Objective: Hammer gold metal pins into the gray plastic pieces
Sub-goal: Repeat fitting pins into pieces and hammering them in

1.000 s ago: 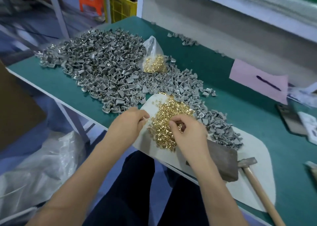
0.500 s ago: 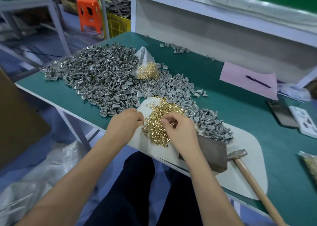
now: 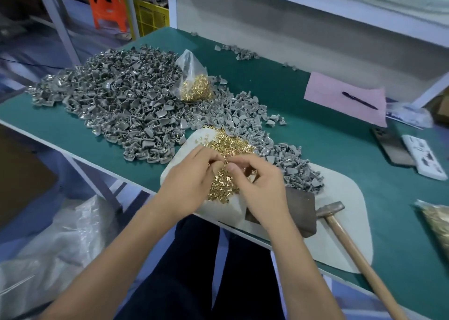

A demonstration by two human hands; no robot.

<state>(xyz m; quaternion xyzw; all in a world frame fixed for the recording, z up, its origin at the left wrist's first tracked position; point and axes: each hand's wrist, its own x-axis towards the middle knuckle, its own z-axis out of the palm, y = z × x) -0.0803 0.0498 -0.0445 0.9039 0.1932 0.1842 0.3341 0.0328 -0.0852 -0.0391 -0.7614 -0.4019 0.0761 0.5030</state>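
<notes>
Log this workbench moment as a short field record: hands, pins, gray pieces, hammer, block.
left hand: over the loose pins, fingers curled, pinching at pins
right hand: over the same pile, fingertips pinching; exact item too small to tell
gold pins: loose pile on the white mat
pin bag: clear, partly full, resting among the gray pieces
gray plastic pieces: large heap on the green table
hammer: lying on the mat, unheld
dark block: beside the hammer head
</notes>
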